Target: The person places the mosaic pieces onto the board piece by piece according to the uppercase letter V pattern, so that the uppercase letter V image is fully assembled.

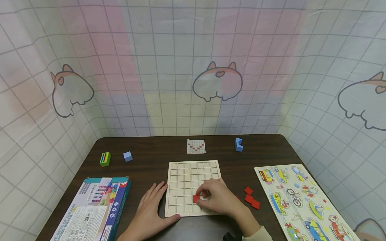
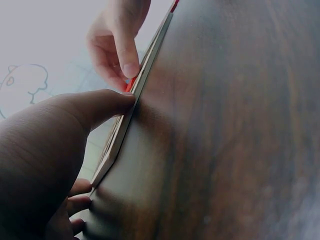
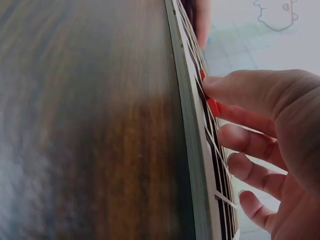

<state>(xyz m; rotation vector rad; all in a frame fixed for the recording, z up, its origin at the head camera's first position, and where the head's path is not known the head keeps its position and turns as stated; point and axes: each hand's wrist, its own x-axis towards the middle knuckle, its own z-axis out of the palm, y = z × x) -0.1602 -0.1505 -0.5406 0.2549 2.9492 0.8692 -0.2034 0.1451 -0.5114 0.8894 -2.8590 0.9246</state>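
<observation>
A pale wooden grid board (image 1: 181, 182) lies on the dark table, its small square cells marked off by raised ridges. My right hand (image 1: 217, 197) pinches a red square tile (image 1: 196, 199) between thumb and index finger over the lower middle of the grid. In the right wrist view, the tile (image 3: 213, 107) is down at the ridges, and the other fingers are loosely bent. My left hand (image 1: 152, 209) lies along the board's left side with fingers spread, fingertips by the left edge and thumb at the near corner. Several loose red tiles (image 1: 249, 198) lie right of the board.
Behind the board is a small card (image 1: 196, 146) with a checked red pattern. Blue blocks (image 1: 128, 156) (image 1: 238, 145) and a green striped block (image 1: 105, 159) stand toward the back. A boxed toy (image 1: 90, 211) lies left, a picture puzzle board (image 1: 297, 192) right. Patterned curtains surround the table.
</observation>
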